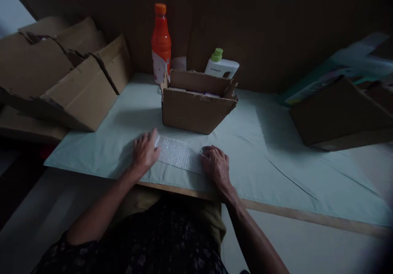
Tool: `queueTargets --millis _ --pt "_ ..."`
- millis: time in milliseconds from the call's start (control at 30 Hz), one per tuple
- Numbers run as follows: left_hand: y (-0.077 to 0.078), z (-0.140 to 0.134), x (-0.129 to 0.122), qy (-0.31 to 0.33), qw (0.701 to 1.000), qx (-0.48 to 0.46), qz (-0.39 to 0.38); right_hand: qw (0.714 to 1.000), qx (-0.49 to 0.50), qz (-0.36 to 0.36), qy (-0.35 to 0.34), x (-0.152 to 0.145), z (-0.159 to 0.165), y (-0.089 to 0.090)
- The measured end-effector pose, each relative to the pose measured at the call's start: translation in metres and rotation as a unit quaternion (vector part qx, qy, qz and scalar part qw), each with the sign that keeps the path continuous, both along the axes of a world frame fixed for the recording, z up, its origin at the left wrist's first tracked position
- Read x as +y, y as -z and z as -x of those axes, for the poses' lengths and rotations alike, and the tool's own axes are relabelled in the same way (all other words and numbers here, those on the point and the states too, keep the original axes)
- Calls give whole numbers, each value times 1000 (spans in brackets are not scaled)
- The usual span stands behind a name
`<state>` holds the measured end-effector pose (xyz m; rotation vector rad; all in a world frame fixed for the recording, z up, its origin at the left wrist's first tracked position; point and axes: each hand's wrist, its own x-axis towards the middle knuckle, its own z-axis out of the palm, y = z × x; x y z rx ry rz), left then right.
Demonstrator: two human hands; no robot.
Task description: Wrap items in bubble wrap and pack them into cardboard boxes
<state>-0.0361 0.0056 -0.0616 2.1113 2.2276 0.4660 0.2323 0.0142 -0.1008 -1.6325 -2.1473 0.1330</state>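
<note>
A strip of clear bubble wrap (pixel 179 153) lies stretched across the cloth, between my two hands and close to the table's front edge. At its left end, my left hand (pixel 145 152) holds the edge between thumb and fingers. My right hand (pixel 215 163) is closed on the other end, its fingers curled over the plastic and hiding that edge. Just behind the wrap stands a small open cardboard box (pixel 190 112) with some light-coloured items inside, only their tops showing.
An orange bottle (pixel 161 41) and a white bottle with a green cap (pixel 220 66) stand behind the box. Larger cardboard bins (pixel 89 86) occupy the left. At right, another cardboard box (pixel 340 118) sits before a teal container (pixel 325 73). Pale green cloth (pixel 245 159) covers the table.
</note>
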Motion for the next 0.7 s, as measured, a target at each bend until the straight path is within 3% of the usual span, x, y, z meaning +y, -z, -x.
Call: queueTargets --millis 133,200,267,333,400,467,533,600,700 --pt "8 33 1 -49 996 -22 78 1000 6 9 11 4 -11 -5" --pt "7 41 -7 -44 997 -12 55 999 -9 8 38 7 -19 -8" --pt "1 40 -14 -39 999 -6 -18 998 -19 -10 65 9 -21 -13" --pt "-3 30 -19 6 995 -11 -100 998 -18 -28 51 9 -9 -18" --pt "-2 14 -21 112 986 -23 -123 999 -16 -18 -23 7 17 -20" --pt "9 -1 -24 221 972 -28 -76 991 -21 22 -128 3 47 -18" --pt "25 -9 -28 257 966 -22 -14 977 -27 66 -200 -2 63 -11" --pt "41 -7 -34 240 970 -17 17 974 -34 88 -206 -9 53 -3" --pt "46 11 -44 240 969 -49 37 989 -61 78 -112 -22 -3 2"
